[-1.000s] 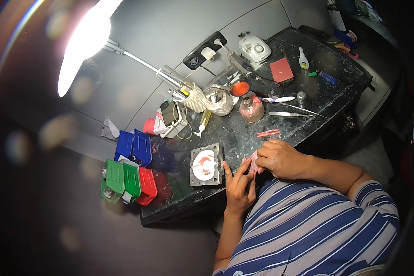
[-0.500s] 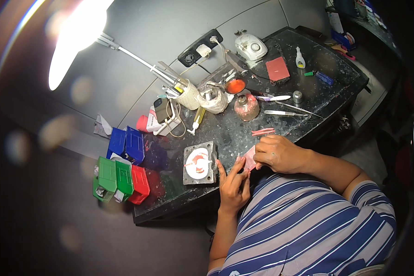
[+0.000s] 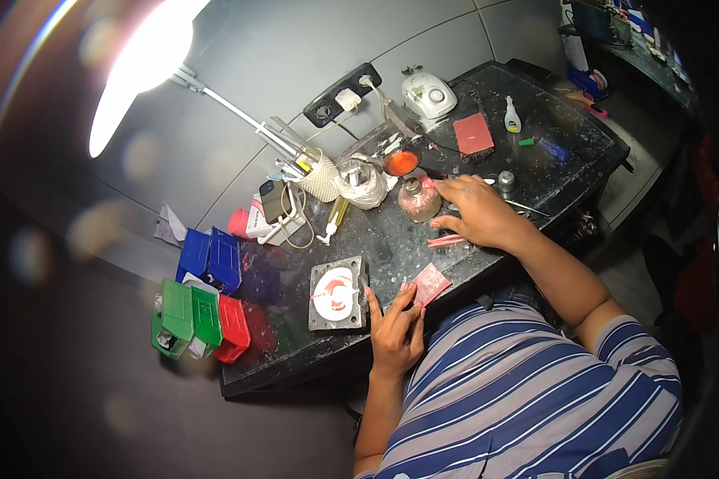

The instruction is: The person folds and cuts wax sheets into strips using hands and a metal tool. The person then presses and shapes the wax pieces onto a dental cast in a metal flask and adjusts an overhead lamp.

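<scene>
My left hand (image 3: 395,335) is at the table's near edge, its fingertips holding the left edge of a small pink wax sheet (image 3: 432,285). Left of that hand sits a square metal flask half (image 3: 359,318), filled with round white plaster (image 3: 323,306) that carries reddish wax. My right hand (image 3: 478,211) reaches over the table with fingers stretched and thumb apart, beside a glass spirit burner (image 3: 420,201). It covers most of the slim tools lying there; a thin metal tip (image 3: 529,209) shows past it. Folded pink wax strips (image 3: 446,241) lie beneath its thumb.
Green (image 3: 176,315), red (image 3: 232,329) and blue bins (image 3: 209,259) stand at the left edge. Behind are a pen cup (image 3: 321,177), a plastic bag (image 3: 362,185), and an orange-red dish (image 3: 401,163). Farther right lie a red wax sheet (image 3: 474,133) and a white bottle (image 3: 512,116). A lamp (image 3: 148,72) hangs upper left.
My right hand has let go of the pink wax sheet and moved up and away to the tools by the burner. My left hand still keeps the sheet near the table edge.
</scene>
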